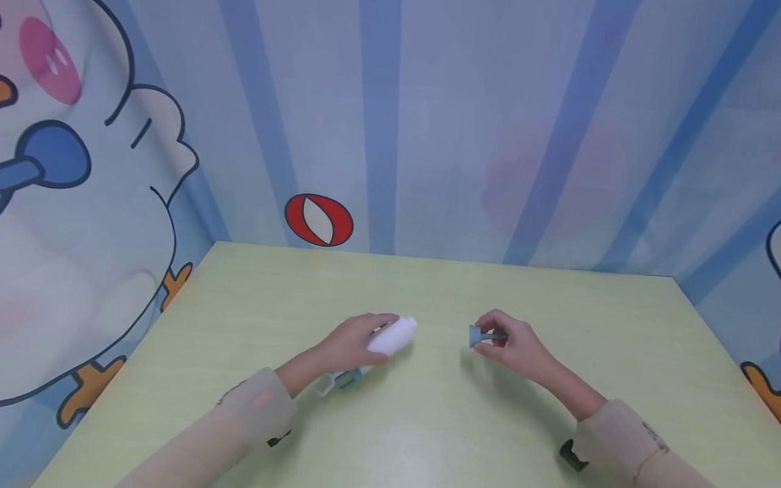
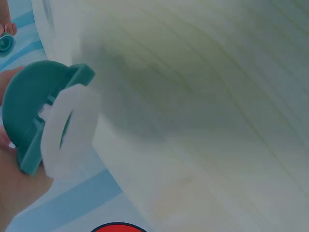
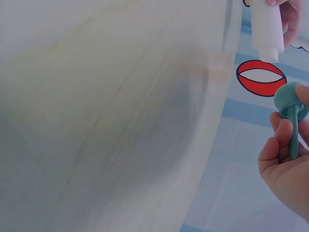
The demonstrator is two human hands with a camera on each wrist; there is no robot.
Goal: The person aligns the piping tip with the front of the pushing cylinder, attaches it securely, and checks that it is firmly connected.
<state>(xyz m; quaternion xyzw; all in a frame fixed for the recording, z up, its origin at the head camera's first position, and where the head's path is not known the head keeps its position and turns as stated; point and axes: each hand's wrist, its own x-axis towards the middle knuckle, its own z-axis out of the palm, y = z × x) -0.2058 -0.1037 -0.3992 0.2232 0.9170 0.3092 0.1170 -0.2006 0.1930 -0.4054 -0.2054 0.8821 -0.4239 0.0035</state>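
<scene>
White bottle (image 1: pixel 392 337): from where I stand, held slantwise over the middle of the tabletop (image 1: pixel 415 434), narrow neck pointing towards 2 o'clock
Left hand (image 1: pixel 350 343): fingers and thumb wrapped round the bottle, reaching in from 8 o'clock
Teal end piece (image 2: pixel 29 106): on the bottle's 8 o'clock end, a white loop (image 2: pixel 87 123) sticking out from it
Right hand (image 1: pixel 515 346): thumb and fingers nearly closed, pinching a teal stemmed piece (image 1: pixel 474 336)
Stemmed piece: at 3 o'clock from the bottle and apart from it, broad head facing 9 o'clock, thin stem tucked among the fingers
Back wall (image 1: pixel 439 135): blue-striped, a red-and-white ball design (image 1: pixel 318 220) at 11 o'clock from the bottle
</scene>
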